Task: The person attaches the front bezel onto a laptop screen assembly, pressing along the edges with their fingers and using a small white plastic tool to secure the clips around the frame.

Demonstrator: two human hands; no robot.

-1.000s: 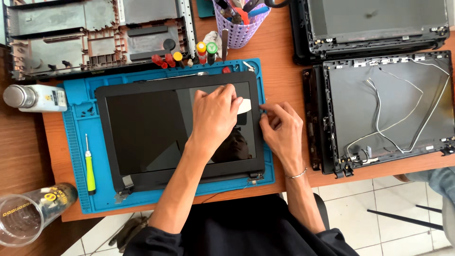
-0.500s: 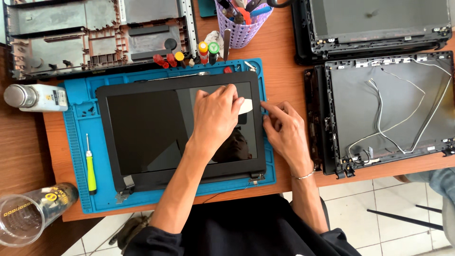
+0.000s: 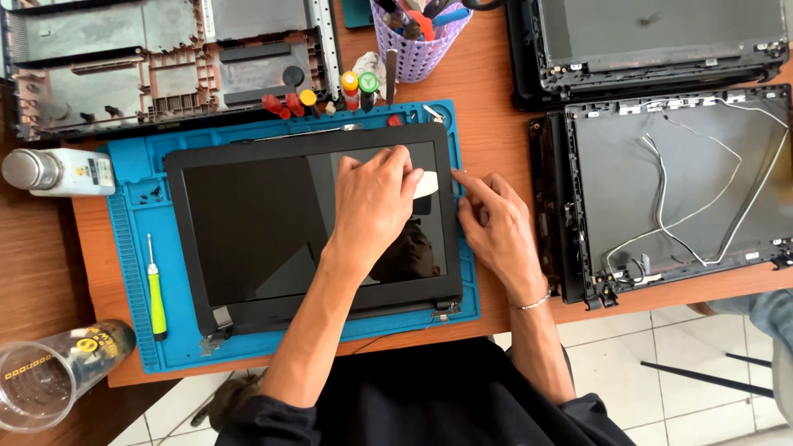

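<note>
Head view: a laptop screen assembly (image 3: 273,223), glossy black glass in a matte plastic bezel with hinge brackets at its lower corners, lies flat on a ribbed blue work mat (image 3: 132,248) on a wood-grain table (image 3: 487,124). The left hand (image 3: 372,202) rests palm-down on the upper right part of the glass, fingers slightly curled and closed over a small white pick (image 3: 425,183), whose rounded tip shows just beside the fingertips. The right hand (image 3: 491,223) lies at the panel's right bezel, index finger stretched to the upper right corner, the others loosely bent; it holds nothing that shows. On the mat's left strip lies a yellow-green handled screwdriver (image 3: 156,293), well apart from the hands. A grey spray can (image 3: 54,171) lies on its side at the table's left edge; a clear plastic cup (image 3: 49,376) sits at the lower left. Behind the mat: a stripped grey laptop base (image 3: 165,62) and a perforated purple tool cup (image 3: 421,45). To the right, an open lid shell (image 3: 677,190) with loose white wires sits near the right hand, leaving a narrow strip of bare table between.
</note>
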